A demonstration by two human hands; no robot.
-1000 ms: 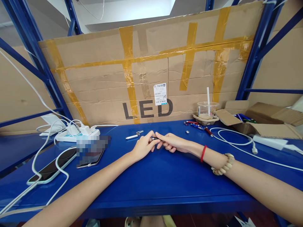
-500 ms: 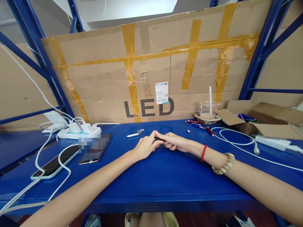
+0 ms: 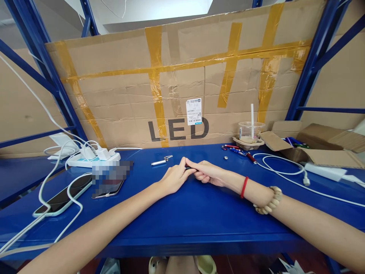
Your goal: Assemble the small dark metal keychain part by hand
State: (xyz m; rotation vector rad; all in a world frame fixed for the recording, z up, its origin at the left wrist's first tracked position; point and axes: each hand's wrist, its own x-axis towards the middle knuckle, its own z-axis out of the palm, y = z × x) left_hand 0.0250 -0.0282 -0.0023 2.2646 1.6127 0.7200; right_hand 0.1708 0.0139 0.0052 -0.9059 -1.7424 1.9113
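Observation:
My left hand (image 3: 173, 179) and my right hand (image 3: 210, 173) meet above the middle of the blue table. Both are closed, thumb and fingers pinching a slim black piece with a silvery part (image 3: 188, 168) between them. Most of that piece is hidden by the fingers, so its kind is unclear. Just beyond my left hand lies a small silver cylinder with a clip (image 3: 159, 162). A tiny round silver part (image 3: 226, 158) rests behind my right hand, near several red and blue keychain-like cylinders (image 3: 238, 151).
On the left are a white power strip (image 3: 94, 159), looping white cables and two phones, one a dark phone (image 3: 67, 194). At the right stand a plastic cup with a straw (image 3: 251, 131), an open cardboard box (image 3: 322, 152) and a white cable (image 3: 285, 173). Taped cardboard (image 3: 122, 106) walls the back.
The view has shifted very slightly. Both hands keep their pinch on the black piece, with hardly any visible movement of the fingers.

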